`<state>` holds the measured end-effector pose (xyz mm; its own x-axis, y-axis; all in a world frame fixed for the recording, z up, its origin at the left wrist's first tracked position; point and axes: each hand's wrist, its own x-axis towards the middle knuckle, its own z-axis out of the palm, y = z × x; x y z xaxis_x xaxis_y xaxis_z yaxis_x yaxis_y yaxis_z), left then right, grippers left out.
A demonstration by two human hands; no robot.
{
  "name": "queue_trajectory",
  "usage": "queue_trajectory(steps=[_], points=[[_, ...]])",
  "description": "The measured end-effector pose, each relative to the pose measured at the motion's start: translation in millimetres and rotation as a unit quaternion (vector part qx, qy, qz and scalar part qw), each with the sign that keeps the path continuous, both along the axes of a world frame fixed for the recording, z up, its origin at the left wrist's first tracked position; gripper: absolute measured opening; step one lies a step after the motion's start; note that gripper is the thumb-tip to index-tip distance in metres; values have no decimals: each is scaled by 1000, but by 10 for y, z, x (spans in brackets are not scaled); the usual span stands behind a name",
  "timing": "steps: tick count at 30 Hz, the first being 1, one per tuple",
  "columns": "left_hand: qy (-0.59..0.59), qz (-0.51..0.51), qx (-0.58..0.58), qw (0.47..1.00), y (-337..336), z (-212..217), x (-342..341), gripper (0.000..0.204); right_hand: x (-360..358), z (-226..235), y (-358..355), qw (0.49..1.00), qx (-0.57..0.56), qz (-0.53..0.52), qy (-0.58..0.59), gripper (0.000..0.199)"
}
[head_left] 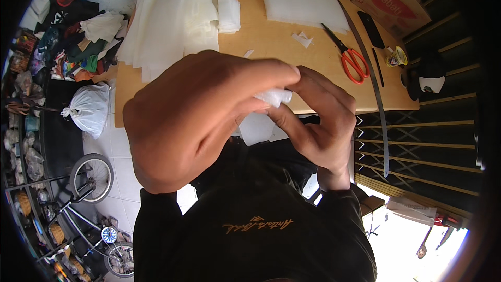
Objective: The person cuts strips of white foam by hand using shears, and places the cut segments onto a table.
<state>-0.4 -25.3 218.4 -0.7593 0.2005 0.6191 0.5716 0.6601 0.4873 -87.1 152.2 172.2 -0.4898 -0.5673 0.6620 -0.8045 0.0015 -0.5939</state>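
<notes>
One tan wooden tabletop (271, 47) is seen beyond the left hand (182, 120) and right hand (326, 120), between which a small translucent-white roll (274, 96) is held.

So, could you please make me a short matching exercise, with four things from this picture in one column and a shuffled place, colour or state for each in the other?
Things:
1. scissors
2. whitish piece
3. plastic bag
4. cardboard box

Descriptions:
A. gathered shut, left of the table
B. tan with a red oval, at the upper right
C. where the left hand and right hand meet
D. orange-red handles, lying on the tabletop

Pairs: 1-D, 2-C, 3-A, 4-B.
</notes>
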Motion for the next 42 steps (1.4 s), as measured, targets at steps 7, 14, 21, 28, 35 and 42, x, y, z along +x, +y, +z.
queue_trajectory(steps=[7, 14, 21, 28, 35, 42], points=[[-98, 68, 392, 912, 27, -716, -107, 40, 61, -382, -499, 913, -229, -1, -338, 16], [-133, 154, 304, 931, 134, -835, -120, 26, 203, -624, -761, 906, -231, -16, -355, 32], [-120, 182, 274, 937, 140, -1052, -164, 22, 188, -780, -847, 897, -241, 1, -370, 34], [-266, 93, 419, 863, 36, -1244, -326, 21, -16, -959, -623, 871, -255, -83, -411, 31], [-351, 94, 245, 899, -183, -1378, -537, 16, -323, -1136, -6, 873, -121, -36, -471, 35], [-377, 76, 130, 914, -335, -1707, -875, 18, -1477, -1425, 1341, 860, 188, -469, 67, 23]])
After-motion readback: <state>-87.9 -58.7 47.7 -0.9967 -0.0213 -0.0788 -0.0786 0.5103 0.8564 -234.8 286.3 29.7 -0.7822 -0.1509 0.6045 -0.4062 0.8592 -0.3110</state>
